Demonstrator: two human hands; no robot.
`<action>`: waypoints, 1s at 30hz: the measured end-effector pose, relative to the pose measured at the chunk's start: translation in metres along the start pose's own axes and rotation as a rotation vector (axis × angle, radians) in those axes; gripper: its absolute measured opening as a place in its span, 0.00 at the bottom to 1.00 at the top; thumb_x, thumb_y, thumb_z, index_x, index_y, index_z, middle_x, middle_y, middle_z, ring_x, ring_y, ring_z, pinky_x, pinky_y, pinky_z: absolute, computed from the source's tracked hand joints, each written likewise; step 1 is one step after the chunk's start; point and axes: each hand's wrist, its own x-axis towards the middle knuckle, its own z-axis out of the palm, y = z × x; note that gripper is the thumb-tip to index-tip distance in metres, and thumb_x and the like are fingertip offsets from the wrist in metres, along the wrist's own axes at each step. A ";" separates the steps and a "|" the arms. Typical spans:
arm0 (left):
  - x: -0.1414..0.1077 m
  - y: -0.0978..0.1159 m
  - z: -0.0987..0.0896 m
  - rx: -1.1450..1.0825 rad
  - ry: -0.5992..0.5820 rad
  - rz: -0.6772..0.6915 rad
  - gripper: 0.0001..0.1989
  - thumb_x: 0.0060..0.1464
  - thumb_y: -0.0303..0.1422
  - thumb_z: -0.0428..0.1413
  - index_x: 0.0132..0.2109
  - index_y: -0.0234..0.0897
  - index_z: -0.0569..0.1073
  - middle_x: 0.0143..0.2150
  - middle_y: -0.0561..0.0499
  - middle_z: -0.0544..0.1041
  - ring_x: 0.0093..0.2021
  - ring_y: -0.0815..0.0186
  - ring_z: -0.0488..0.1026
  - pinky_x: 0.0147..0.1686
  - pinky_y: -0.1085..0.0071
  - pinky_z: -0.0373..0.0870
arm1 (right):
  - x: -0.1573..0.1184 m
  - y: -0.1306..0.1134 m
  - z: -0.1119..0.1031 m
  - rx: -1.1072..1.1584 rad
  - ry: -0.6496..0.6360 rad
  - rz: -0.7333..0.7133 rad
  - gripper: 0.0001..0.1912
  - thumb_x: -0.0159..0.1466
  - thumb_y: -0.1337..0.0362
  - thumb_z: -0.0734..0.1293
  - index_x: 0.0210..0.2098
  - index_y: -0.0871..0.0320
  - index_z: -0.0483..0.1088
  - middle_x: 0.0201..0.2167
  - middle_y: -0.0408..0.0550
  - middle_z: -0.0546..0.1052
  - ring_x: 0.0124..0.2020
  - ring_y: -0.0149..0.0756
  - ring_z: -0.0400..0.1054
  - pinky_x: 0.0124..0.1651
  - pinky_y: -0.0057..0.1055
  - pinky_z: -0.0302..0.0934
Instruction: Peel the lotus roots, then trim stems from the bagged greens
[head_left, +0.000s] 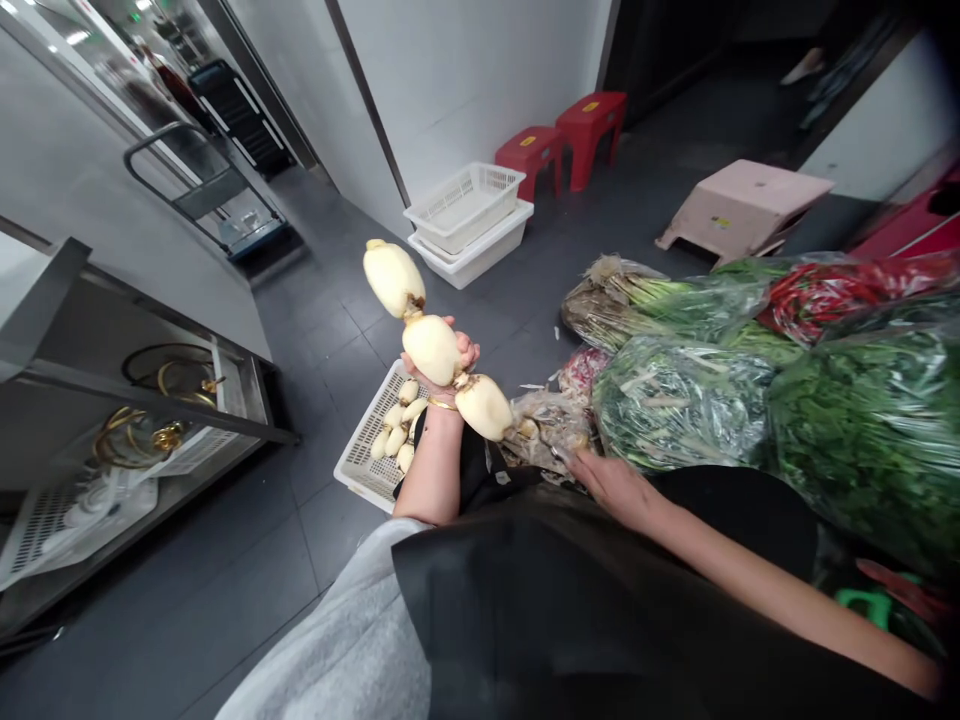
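- Root (433, 350), three pale segments in a chain, lies across the left hand (466, 352), raised above the floor (225, 580).
- Left hand curls its fingers round the middle segment.
- Right hand (616, 488) is near the root's lower end, beside scraps (551, 425); whether it grips anything, I cannot tell.
- Basket (363, 486) stands on the floor below the root, with pieces (395, 440) inside.
- Bagged greens (682, 405) lie beyond the right hand.

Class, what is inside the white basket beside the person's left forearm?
Several pale lotus root pieces lie in the white basket. The left forearm and dark clothing cover its right side; what lies there, or under the top pieces, cannot be seen.
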 end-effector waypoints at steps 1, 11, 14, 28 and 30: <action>0.004 0.002 -0.003 -0.002 -0.026 0.018 0.51 0.33 0.74 0.43 0.51 0.39 0.70 0.25 0.54 0.61 0.21 0.69 0.57 0.27 0.67 0.57 | -0.012 0.012 0.003 -0.006 -0.036 0.031 0.18 0.69 0.51 0.51 0.29 0.52 0.62 0.21 0.46 0.70 0.26 0.40 0.69 0.29 0.32 0.56; 0.010 -0.006 0.000 -0.020 -0.168 0.099 0.45 0.38 0.70 0.49 0.50 0.38 0.71 0.25 0.54 0.63 0.20 0.71 0.58 0.25 0.69 0.57 | 0.012 -0.022 -0.011 -0.022 0.097 -0.061 0.16 0.69 0.53 0.52 0.33 0.53 0.63 0.23 0.46 0.72 0.26 0.39 0.69 0.28 0.31 0.55; 0.015 0.001 -0.011 -0.011 -0.109 0.115 0.43 0.38 0.68 0.52 0.49 0.38 0.71 0.25 0.55 0.63 0.20 0.71 0.59 0.25 0.69 0.58 | -0.017 0.013 0.007 -0.036 0.017 0.009 0.18 0.69 0.53 0.51 0.29 0.52 0.62 0.21 0.45 0.71 0.24 0.40 0.70 0.27 0.31 0.55; 0.015 0.006 -0.009 -0.016 -0.027 0.090 0.43 0.37 0.68 0.52 0.51 0.41 0.70 0.23 0.56 0.59 0.20 0.70 0.56 0.25 0.68 0.55 | -0.007 0.029 0.018 0.365 0.156 0.076 0.22 0.66 0.43 0.53 0.26 0.51 0.60 0.18 0.43 0.69 0.20 0.39 0.66 0.26 0.34 0.61; 0.017 0.004 0.004 -0.033 -0.025 0.103 0.44 0.38 0.68 0.52 0.52 0.40 0.70 0.23 0.56 0.60 0.20 0.70 0.58 0.25 0.68 0.57 | 0.008 0.013 0.011 0.692 0.229 0.143 0.22 0.63 0.39 0.56 0.29 0.51 0.59 0.20 0.43 0.71 0.19 0.36 0.66 0.24 0.34 0.64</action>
